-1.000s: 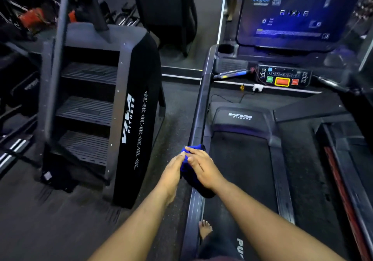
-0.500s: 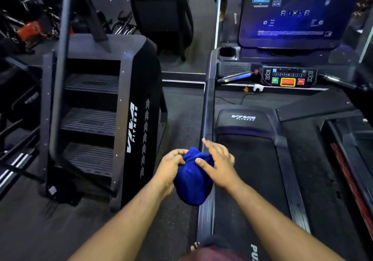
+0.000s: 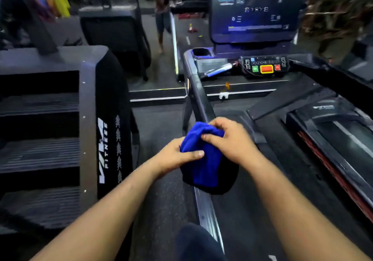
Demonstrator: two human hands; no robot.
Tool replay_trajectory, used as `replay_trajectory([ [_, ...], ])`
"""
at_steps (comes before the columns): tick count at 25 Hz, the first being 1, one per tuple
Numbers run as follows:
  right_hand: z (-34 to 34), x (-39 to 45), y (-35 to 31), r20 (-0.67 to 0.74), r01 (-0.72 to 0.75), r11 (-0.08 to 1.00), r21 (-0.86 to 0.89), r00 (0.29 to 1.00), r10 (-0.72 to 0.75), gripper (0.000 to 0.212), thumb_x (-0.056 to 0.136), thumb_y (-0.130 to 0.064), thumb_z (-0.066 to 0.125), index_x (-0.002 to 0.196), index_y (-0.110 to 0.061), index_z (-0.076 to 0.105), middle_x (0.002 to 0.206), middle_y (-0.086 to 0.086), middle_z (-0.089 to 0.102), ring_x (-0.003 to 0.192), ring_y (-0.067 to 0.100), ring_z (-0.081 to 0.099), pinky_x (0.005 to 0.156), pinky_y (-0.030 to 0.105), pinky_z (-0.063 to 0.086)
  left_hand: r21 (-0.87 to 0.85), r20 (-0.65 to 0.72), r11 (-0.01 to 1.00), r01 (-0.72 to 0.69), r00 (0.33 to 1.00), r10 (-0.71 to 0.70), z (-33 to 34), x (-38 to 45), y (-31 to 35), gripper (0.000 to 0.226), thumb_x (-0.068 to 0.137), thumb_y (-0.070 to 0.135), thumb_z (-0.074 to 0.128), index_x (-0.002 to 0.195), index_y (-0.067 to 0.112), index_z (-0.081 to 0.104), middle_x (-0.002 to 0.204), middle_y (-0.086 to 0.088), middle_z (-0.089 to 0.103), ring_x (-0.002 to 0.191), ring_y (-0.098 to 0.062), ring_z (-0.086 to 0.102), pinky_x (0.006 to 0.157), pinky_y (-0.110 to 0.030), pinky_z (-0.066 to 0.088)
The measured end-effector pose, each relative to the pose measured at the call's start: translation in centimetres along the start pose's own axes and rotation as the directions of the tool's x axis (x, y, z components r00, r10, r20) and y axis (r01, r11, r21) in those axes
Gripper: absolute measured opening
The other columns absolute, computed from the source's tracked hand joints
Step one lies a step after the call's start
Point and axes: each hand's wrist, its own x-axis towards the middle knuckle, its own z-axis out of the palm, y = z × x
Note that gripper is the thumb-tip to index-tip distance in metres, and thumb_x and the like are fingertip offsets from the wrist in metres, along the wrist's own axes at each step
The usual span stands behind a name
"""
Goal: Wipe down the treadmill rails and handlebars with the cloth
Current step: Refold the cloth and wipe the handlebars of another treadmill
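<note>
cloth bunched in both hands over the left rail

nearest, two bare forearms reach forward from the bottom of the view. the left hand [image 3: 173,156] is curled round the near side of the blue cloth [image 3: 201,159], thumb laid flat across its front. the right hand [image 3: 232,139] is closed over the top and far side, fingers pinching a fold. so both hands grip the cloth, neither open, and it sits wadded between them with its lower part hanging dark and loose.

the cloth lies right at the left handrail [image 3: 198,97], seemingly touching it where the bar slopes down toward the person; i cannot tell how firmly it presses. below, the silver side rail [image 3: 205,216] of the deck runs under the hanging end.

to my eye the cloth is being regathered, not yet stroked along the bar. the risks i would watch: a loose wad wipes only a narrow strip, so much of the bar could be missed; the dangling end could slip from the grip and drop to the deck or floor.

further off, the handrail climbs to the console [image 3: 264,67] with its green, orange and red buttons. a careless sweep up there could knock a button or the pen-like thing [image 3: 220,70] lying beside it. left stands a stair climber [image 3: 105,131]; a second person [image 3: 163,8] stands beyond.
</note>
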Motion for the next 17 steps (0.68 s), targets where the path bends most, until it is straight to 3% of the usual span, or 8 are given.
replay_trajectory([
  [2,2.1,-1.6,0.0,-0.136,0.008,0.996,-0.094,0.99,-0.021,0.027,0.072,-0.043,0.081,0.089,-0.028,0.065,0.086,-0.011,0.071,0.083,0.011,0.066,0.076,0.034,0.052,0.033,-0.017,0.988,-0.15,0.989,0.15,-0.8,0.2,-3.1,0.014,0.085,0.021,0.075,0.098,0.018,0.071,0.093,0.005,0.074,0.087,-0.005,0.064,0.082,-0.028,0.054],
  [4,3.4,-3.3,-1.1,-0.229,-0.047,0.989,-0.143,0.973,0.013,0.035,0.07,-0.047,0.082,0.091,-0.027,0.063,0.087,-0.011,0.069,0.085,0.014,0.066,0.076,0.035,0.051,0.118,-0.068,0.966,-0.231,0.968,0.24,-1.5,-0.2,-4.5,0.012,0.086,0.028,0.071,0.093,0.018,0.071,0.093,-0.002,0.076,0.086,-0.007,0.063,0.083,-0.036,0.055],
  [8,3.0,-3.5,-3.0,-0.34,-0.23,0.929,-0.291,0.932,0.125,0.044,0.068,-0.049,0.083,0.096,-0.027,0.056,0.092,-0.008,0.064,0.088,0.022,0.064,0.073,0.037,0.05,0.488,-0.08,0.848,-0.207,0.957,0.279,-2.4,0.8,-3.7,0.031,0.083,0.059,0.057,0.093,0.031,0.067,0.088,0.009,0.074,0.087,-0.012,0.069,0.081,-0.043,0.055],
  [10,3.4,-2.5,-3.4,-0.429,-0.283,0.888,-0.364,0.897,0.11,0.042,0.074,-0.044,0.079,0.102,-0.026,0.054,0.102,-0.002,0.06,0.093,0.026,0.062,0.075,0.04,0.048,0.616,-0.063,0.768,-0.176,0.961,0.271,-3.0,3.2,-2.8,0.045,0.079,0.065,0.049,0.094,0.026,0.065,0.09,0.006,0.072,0.089,-0.02,0.067,0.079,-0.043,0.053],
  [12,5.5,-2.1,-2.9,-0.536,-0.327,0.774,-0.542,0.844,-0.019,0.042,0.081,-0.037,0.073,0.115,-0.025,0.052,0.117,0.003,0.055,0.104,0.03,0.059,0.083,0.045,0.046,0.635,-0.05,0.752,-0.177,0.962,0.268,-3.1,6.0,-2.8,0.037,0.082,0.056,0.054,0.09,0.02,0.061,0.089,0.0,0.07,0.088,-0.025,0.065,0.077,-0.043,0.052],
  [14,9.4,-3.3,-1.8,-0.516,-0.354,0.596,-0.721,0.848,-0.121,0.056,0.083,-0.039,0.067,0.133,-0.023,0.049,0.136,0.007,0.049,0.123,0.031,0.05,0.099,0.056,0.038,0.579,-0.009,0.794,-0.185,0.972,0.233,-3.0,8.5,-4.5,0.019,0.083,0.039,0.062,0.09,0.021,0.058,0.089,0.0,0.068,0.089,-0.025,0.065,0.08,-0.043,0.052],
  [17,14.4,-4.6,0.3,-0.348,-0.357,0.379,-0.854,0.933,0.094,0.093,0.082,-0.053,0.063,0.156,-0.016,0.021,0.163,0.017,0.015,0.151,0.033,0.016,0.106,0.08,0.008,0.431,0.08,0.875,-0.22,0.975,0.206,-3.9,11.4,-7.0,0.026,0.072,0.044,0.061,0.096,0.035,0.055,0.091,0.009,0.071,0.088,-0.016,0.067,0.084,-0.043,0.054],
])
